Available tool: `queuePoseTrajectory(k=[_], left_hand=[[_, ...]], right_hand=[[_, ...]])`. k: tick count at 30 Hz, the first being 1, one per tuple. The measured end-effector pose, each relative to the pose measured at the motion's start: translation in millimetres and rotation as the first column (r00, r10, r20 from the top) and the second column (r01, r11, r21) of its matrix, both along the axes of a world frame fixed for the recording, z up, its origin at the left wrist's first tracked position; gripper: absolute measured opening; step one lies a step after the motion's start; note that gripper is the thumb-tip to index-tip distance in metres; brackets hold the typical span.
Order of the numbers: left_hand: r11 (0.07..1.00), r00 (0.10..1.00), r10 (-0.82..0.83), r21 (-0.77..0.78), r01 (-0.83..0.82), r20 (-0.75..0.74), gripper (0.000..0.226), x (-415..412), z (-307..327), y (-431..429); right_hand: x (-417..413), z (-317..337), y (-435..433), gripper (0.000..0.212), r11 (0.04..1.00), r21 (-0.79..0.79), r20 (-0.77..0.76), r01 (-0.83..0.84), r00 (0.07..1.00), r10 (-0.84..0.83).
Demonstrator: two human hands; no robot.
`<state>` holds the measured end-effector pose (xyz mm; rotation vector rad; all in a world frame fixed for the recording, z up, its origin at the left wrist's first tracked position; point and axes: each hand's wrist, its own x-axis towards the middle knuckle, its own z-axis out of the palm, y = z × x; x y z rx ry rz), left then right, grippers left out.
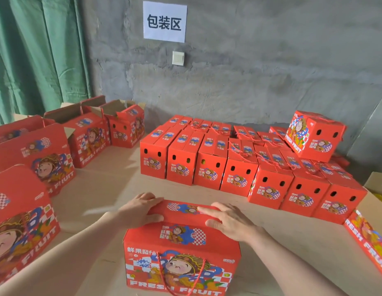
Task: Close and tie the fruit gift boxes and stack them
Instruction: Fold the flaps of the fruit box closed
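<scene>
Red printed cardboard gift box (181, 253) stands upright on the tan counter (104, 189), directly in front of me, near edge. Its red twisted rope handle (159, 268) hangs down the front face.

My left hand (141, 210) lies on the left end of the box's long red top flap (183, 207), fingers nearly straight, thumb along the near edge. My right hand (230, 223) lies flat on the right end, fingers extended. Neither hand grips anything; both press on the flap.

Behind: rows of closed red boxes (249, 167), one tilted red box (316, 135) resting on top. Back left: open-topped red boxes (87, 133).
</scene>
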<state>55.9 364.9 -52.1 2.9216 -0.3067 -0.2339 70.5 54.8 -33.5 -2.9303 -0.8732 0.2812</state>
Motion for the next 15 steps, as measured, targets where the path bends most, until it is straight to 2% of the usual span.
queuePoseTrajectory(k=[3,8,15], left_hand=[[0.999,0.999,-0.019,0.051,0.017,0.048,0.072,-0.2,-1.1,-2.7],[0.996,0.997,-0.020,0.085,0.013,0.079,0.071,-4.7,-3.0,-3.3],[0.989,0.996,-0.077,0.131,0.071,0.045,0.069,1.3,4.2,-3.9]], right_hand=[[2.3,-2.8,1.2,0.077,0.999,-0.026,0.063,-0.034,0.997,0.035],[5.0,-8.7,0.0,0.068,0.997,-0.051,0.124,-0.063,0.990,0.069],[8.1,-6.8,-1.9,0.064,0.993,-0.073,0.074,-0.093,0.992,0.098]])
